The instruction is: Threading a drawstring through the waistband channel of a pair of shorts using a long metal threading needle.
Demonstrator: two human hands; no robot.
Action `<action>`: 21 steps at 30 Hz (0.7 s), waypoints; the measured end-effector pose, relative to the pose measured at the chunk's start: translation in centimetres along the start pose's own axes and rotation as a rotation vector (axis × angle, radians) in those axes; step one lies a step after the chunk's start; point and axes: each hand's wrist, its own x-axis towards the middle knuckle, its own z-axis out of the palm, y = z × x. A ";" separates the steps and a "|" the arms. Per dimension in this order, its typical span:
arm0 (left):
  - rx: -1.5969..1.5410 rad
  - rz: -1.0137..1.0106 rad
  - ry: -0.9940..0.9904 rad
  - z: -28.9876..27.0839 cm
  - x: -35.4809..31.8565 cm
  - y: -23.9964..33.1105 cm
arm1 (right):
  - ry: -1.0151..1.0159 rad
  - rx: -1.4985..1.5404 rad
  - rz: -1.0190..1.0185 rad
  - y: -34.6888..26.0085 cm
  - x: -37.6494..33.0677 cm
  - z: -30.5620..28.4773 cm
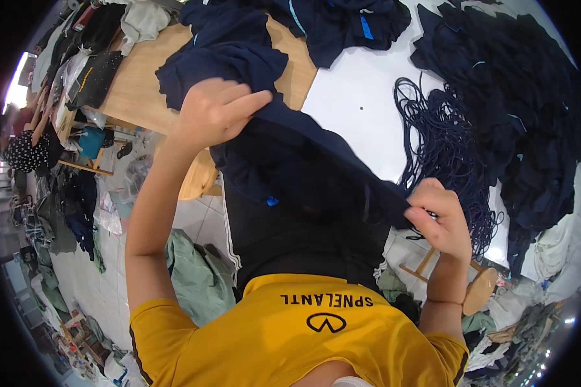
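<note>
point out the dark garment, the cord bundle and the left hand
dark garment [290, 161], head view, middle of the stretched cloth
cord bundle [442, 129], head view, centre of the tangle
left hand [216, 109], head view, back of the hand

The garment [290, 148] is plain navy with a small blue tag, same navy as the cord bundle [445, 142]. Shirt [290, 335] is yellow with black trim, and the table [361, 97] is white.

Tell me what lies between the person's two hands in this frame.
In the head view, a dark navy garment stretches between the left hand and the right hand, each gripping an end.
</note>
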 end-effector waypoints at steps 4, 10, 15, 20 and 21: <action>-0.016 0.223 0.329 3.5 6.1 5.1 | 0.447 -0.194 -0.292 -1.7 3.5 1.1; -0.111 0.005 0.532 8.5 7.4 13.0 | 0.185 -0.159 -0.128 -2.4 5.2 1.7; -0.181 -0.251 0.595 9.1 5.3 11.8 | 0.219 -0.096 0.109 -1.4 2.7 -0.5; -0.740 -0.418 0.078 10.1 2.9 10.1 | 0.281 -0.006 0.247 0.8 1.1 0.6; -0.862 -0.438 -0.076 9.1 3.0 9.7 | 0.281 -0.004 0.250 1.1 0.9 0.5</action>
